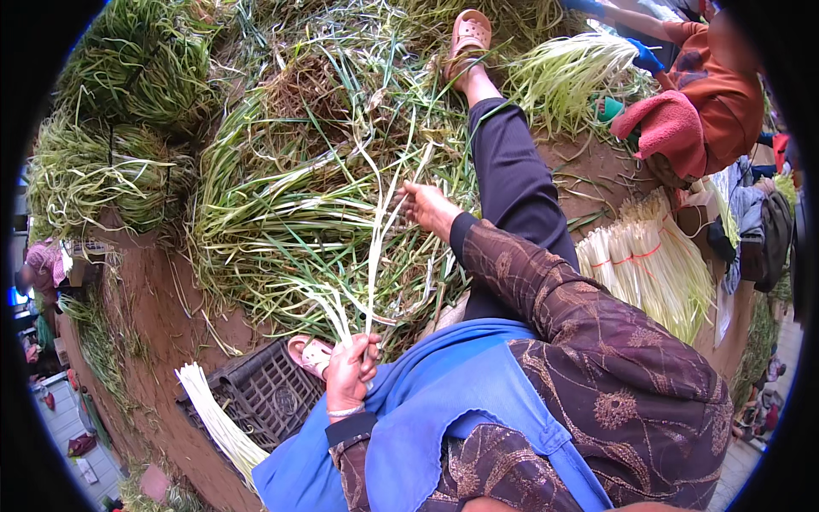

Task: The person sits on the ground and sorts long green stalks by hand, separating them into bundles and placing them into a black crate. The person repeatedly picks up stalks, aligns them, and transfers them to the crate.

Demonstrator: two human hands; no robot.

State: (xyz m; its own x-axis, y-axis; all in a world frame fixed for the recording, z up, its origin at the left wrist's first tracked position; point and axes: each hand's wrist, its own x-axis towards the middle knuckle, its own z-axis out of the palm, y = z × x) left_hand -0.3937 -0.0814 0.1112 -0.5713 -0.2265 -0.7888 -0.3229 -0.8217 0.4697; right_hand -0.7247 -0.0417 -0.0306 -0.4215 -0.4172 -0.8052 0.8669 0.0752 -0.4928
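Note:
My left hand (350, 371) is closed around the pale lower ends of a few long leafy stalks (373, 269), which look like garlic chives or garlic leaves. Their tops stretch up and away from me. My right hand (423, 206) is beside the upper part of these stalks, fingers partly curled and slightly blurred; whether it grips any leaf is not clear. Beneath both hands spreads a large heap of green and yellowish stalks (288, 217) with brown, dry bits. A bundle of trimmed white stalks (221, 425) lies on a black plastic crate (275, 393) by my left foot.
Tied bundles of pale stalks (646, 262) lie to the right of my leg. Large bound bales of greens (109, 173) stand at the left. At the upper right, a co-worker in blue gloves (646, 57) holds a bunch of yellow-green stalks (569, 77). My legs flank the heap.

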